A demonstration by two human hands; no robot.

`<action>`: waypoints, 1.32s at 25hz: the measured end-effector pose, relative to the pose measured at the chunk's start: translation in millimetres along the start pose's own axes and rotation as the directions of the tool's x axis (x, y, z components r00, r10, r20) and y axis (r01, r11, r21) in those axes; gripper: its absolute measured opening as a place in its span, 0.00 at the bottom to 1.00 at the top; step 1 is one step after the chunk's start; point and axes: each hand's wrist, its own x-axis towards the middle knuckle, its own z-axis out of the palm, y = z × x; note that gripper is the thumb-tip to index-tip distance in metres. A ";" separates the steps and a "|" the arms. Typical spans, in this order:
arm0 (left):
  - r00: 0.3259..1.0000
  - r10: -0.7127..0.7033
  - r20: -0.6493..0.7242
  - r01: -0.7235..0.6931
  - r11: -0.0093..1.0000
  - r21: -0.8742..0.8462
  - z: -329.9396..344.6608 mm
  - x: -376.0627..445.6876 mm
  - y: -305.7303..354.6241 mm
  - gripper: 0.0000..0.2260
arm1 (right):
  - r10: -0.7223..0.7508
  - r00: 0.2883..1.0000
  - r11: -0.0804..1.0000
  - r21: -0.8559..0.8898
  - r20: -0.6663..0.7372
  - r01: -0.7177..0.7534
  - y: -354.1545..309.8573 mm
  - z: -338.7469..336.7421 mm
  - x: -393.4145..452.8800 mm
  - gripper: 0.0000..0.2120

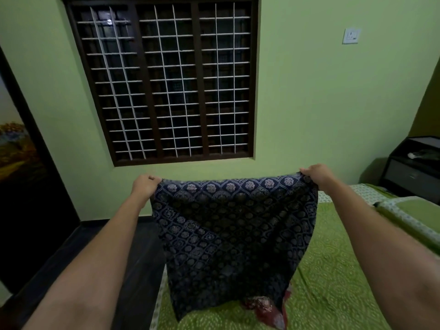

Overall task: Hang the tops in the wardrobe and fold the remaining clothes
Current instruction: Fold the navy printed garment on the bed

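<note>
Head view: two arms out in front, above a bed. Left hand curled round one top corner of a dark blue patterned cloth, pinching it. Right hand curled round the other top corner, pinching it too. Cloth held up and pulled wide between the two hands, hanging down flat, bottom edge touching or nearly touching the green bedsheet. Hard to say what kind of clothing: no sleeves or neck to be seen.

Down by the bottom edge, a bit of red patterned cloth lying on the sheet, partly hidden behind the blue one. Not folded, by the look of it.

Behind, a green wall with a barred window. Far right, a dark cabinet beside the bed, and a pillow under the right arm.

How far along? Probably near the start or the middle. No wardrobe in sight, no hangers, no neat pile of folded things. Blue cloth only spread open, likely getting ready for its first fold. Red cloth left to do as well. Any tops already hung: cannot tell from here.
</note>
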 end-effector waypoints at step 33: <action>0.955 0.272 -0.120 -0.225 0.398 -0.890 -79.6 -47.8 74.5 0.07 | -0.412 0.841 0.330 0.804 -0.350 0.495 -58.5 -93.2 -87.0 0.11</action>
